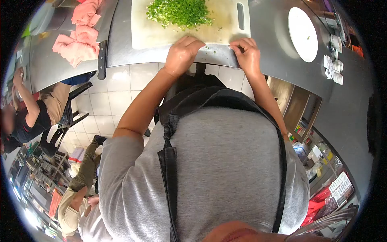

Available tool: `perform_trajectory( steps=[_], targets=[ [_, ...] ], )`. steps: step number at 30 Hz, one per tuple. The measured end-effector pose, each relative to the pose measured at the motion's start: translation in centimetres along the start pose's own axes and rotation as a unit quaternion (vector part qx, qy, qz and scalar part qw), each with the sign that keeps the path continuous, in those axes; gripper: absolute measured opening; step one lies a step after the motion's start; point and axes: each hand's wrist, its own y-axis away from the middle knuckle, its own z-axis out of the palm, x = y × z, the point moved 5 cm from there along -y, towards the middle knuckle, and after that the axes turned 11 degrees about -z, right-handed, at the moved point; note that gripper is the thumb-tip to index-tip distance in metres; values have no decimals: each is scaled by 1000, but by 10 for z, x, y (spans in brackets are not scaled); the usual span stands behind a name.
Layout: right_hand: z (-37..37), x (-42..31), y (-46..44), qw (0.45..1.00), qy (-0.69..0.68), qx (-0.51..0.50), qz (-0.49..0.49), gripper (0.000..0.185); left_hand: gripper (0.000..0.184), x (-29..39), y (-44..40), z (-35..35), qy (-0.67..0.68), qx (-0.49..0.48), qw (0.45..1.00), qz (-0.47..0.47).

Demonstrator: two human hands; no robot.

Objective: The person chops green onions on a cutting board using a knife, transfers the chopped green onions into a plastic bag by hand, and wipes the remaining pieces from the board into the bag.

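A heap of chopped green herbs (179, 13) lies on a white cutting board (141, 32) at the top of the view. My left hand (183, 54) rests at the board's near edge with its fingers curled together; whatever they hold, if anything, is hidden. Near the board's right corner is my right hand (246, 54), thumb and index finger close together in a pinch, their contents too small to name. Small green bits lie on the steel counter (117, 52) between my hands. The cleaver (102, 58) lies left of the board, its black handle over the counter's edge.
Pink cloths (78, 46) lie left of the cleaver. An oval white plate (302, 34) sits at the right, with small white dishes (333, 68) beyond it. A seated person (32, 117) is at the far left, another person (80, 185) at the lower left. An open wooden drawer (298, 105) is below the counter.
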Motion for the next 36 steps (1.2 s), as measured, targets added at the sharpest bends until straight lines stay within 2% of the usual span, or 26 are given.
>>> perform_trajectory(
  steps=[4, 5, 7, 8, 10, 12, 13, 16, 17, 20, 21, 24, 25, 26, 28, 29, 32, 35, 36],
  targets=[
    [-7, -2, 0, 999, 5, 49, 1, 6, 35, 23, -5, 16, -38, -24, 998, 36],
    [-5, -2, 9, 992, -78, 50, 80, 6, 37, 30, -3, 19, -47, -29, 997, 52],
    [-9, -15, 33, 943, -238, 50, 229, 11, 37, 35, 1, 18, 30, -77, 996, 22],
    [-5, -17, 46, 899, -356, 18, 254, 13, 38, 36, 0, 19, 68, -101, 993, 8],
    [3, -21, 78, 764, -573, -49, 293, 18, 40, 27, -1, 19, 72, -66, 995, -16],
    [14, -25, 101, 636, -667, -124, 368, 20, 42, 18, -3, 6, 57, -57, 996, -37],
    [26, -19, 112, 615, -673, -153, 381, 30, 46, 13, 0, 5, 39, -73, 996, -19],
    [73, -9, 119, 493, -745, -94, 439, 46, 47, 19, 14, 8, -10, -66, 998, 4],
    [91, -2, 122, 493, -753, -103, 424, 58, 51, 19, 22, 14, -32, -97, 995, -12],
    [136, 0, 123, 260, -869, -12, 422, 56, 54, 33, 29, 42, -67, -100, 992, -44],
    [140, -5, 119, 184, -917, -4, 354, 54, 56, 37, 29, 48, -47, -102, 992, -56],
    [148, 3, 124, 114, -947, -45, 298, 55, 54, 53, 31, 67, -3, -137, 991, -2],
    [156, 14, 130, 418, -861, -131, 259, 57, 54, 60, 36, 73, 20, -156, 987, 16],
    [164, 24, 137, 665, -679, -235, 203, 60, 55, 65, 43, 75, 25, -179, 983, 34],
    [126, -2, 110, 553, -764, -258, 210, 63, 57, 72, 57, 79, 37, -222, 972, 73],
    [123, -10, 111, 288, -914, -145, 248, 57, 56, 72, 68, 83, 26, -214, 970, 113],
    [112, -2, 120, 292, -878, -200, 323, 52, 52, 78, 69, 75, 60, -214, 969, 110],
    [114, 15, 132, 446, -795, -159, 379, 52, 46, 76, 49, 67, 58, -249, 967, 4],
    [113, 10, 131, 341, -860, -141, 352, 52, 46, 76, 37, 64, 37, -191, 981, -1]
  ],
)
